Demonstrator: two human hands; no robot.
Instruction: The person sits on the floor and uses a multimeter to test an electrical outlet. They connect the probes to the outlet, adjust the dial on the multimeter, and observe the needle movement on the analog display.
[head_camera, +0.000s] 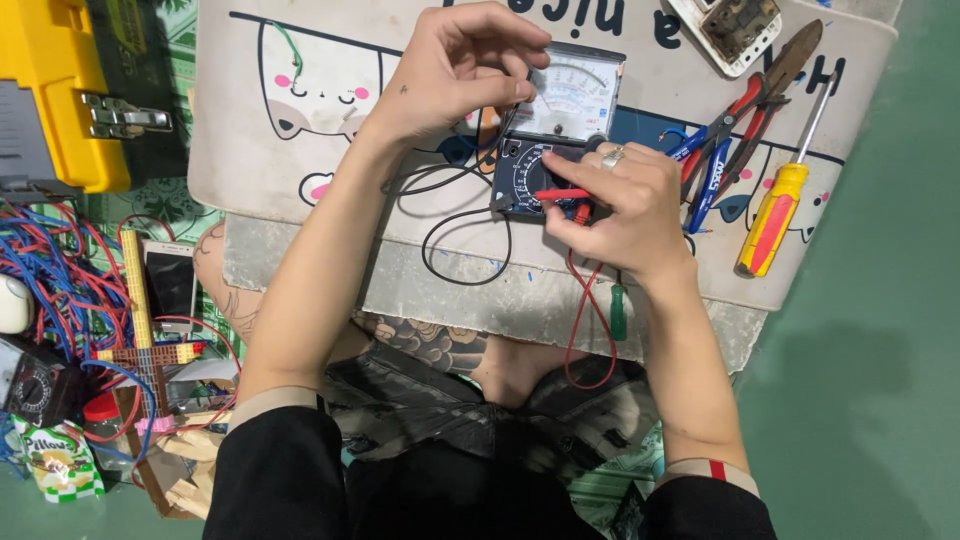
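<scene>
Black sleeves frame the near edge, and both forearms reach away over a pale worktop (300, 190) printed with cartoon cats. On it lies an analog meter (555, 130), long axis running away from the person, dial half nearer, needle scale beyond. Right hand (625, 205) sits closest to the dial, fingers pressed together, pinching a red probe (562, 194) that lies crosswise, tip pointing left over the dial; its red lead (580, 320) loops back toward the lap. Left hand (455, 70) curls over the scale's left edge, fingertips closed on something thin and dark. Further right lie pliers (725, 135) and a yellow screwdriver (775, 205).
</scene>
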